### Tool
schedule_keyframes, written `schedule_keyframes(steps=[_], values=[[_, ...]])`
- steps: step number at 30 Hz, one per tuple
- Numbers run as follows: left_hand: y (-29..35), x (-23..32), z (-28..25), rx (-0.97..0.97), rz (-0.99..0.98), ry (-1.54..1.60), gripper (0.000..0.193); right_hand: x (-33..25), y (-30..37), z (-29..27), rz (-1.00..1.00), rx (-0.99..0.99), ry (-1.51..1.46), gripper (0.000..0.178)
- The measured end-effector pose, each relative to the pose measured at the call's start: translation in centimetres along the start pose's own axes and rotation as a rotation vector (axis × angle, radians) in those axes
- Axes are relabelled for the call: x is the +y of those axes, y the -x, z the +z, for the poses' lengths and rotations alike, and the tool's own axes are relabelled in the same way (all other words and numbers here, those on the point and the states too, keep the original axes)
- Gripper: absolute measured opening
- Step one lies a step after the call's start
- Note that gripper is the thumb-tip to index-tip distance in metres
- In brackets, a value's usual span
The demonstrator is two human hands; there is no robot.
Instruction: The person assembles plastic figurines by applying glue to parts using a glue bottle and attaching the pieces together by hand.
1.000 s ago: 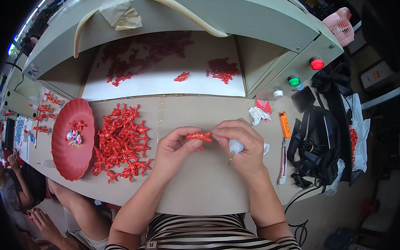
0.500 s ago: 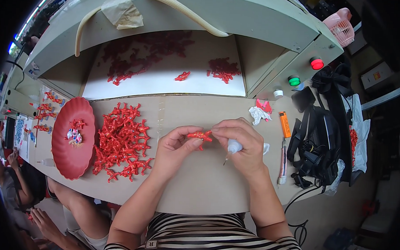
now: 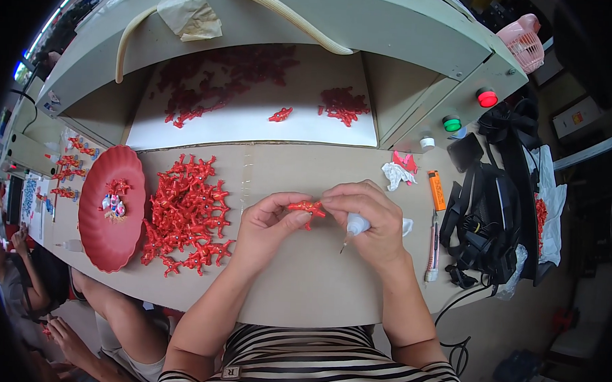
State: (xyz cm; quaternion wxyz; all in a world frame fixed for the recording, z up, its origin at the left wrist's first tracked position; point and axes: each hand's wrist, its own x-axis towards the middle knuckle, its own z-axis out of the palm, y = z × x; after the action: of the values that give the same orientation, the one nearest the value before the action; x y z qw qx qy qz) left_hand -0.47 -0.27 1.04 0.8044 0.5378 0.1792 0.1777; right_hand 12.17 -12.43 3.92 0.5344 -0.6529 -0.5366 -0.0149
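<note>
Two bare hands, head view (wearer's own), meet above the bench (image 3: 313, 297), approx. mid-width. L hand (image 3: 270, 223): thumb & index pinch a small red toy (image 3: 305, 208), held lengthwise, clear of the bench. R hand (image 3: 373, 224): thumb & index tips close together at the toy's R end; whether they grip it or merely touch, can't tell. Same hand also keeps a white bottle (image 3: 358, 225) in its curled fingers, thin tip pointing down. L of the hands: pile (image 3: 187, 216) of similar red toys; beyond it, just beside, a red scalloped dish (image 3: 92, 240) w/ a few pcs. inside. Behind: booth (image 3: 395, 24) w/ white floor (image 3: 240, 135), more red pcs. on it, one lying apart btwn. two groups; red button (image 3: 487, 98) & green button (image 3: 452, 123) on its R post. R of the hands: crumpled tissue (image 3: 397, 176), orange pack (image 3: 436, 190), slim tool (image 3: 433, 251), then black straps (image 3: 479, 212) etc. Lower L corner: co-worker's hand (image 3: 67, 337), well apart.
</note>
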Motion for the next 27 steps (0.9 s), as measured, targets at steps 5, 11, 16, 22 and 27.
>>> schedule_keyframes(steps=[5,11,16,22,27], values=[[-0.08,-0.11,-0.14,-0.009,-0.033,0.007,0.021,-0.03,0.09,-0.02,0.081,-0.020,-0.054,0.019],[-0.27,-0.33,-0.43,-0.032,-0.071,0.074,0.021,0.12,0.21,-0.11,0.171,-0.058,-0.102,0.018],[-0.21,-0.28,-0.34,-0.021,-0.069,0.070,0.021,-0.05,0.26,-0.23,0.241,-0.082,-0.148,0.018],[-0.27,-0.47,-0.32,-0.010,-0.056,0.072,0.021,0.11,0.36,-0.16,0.243,-0.083,-0.144,0.018],[-0.17,-0.35,-0.40,-0.004,-0.088,0.081,0.020,0.37,0.41,-0.05,0.230,-0.090,-0.153,0.024]])
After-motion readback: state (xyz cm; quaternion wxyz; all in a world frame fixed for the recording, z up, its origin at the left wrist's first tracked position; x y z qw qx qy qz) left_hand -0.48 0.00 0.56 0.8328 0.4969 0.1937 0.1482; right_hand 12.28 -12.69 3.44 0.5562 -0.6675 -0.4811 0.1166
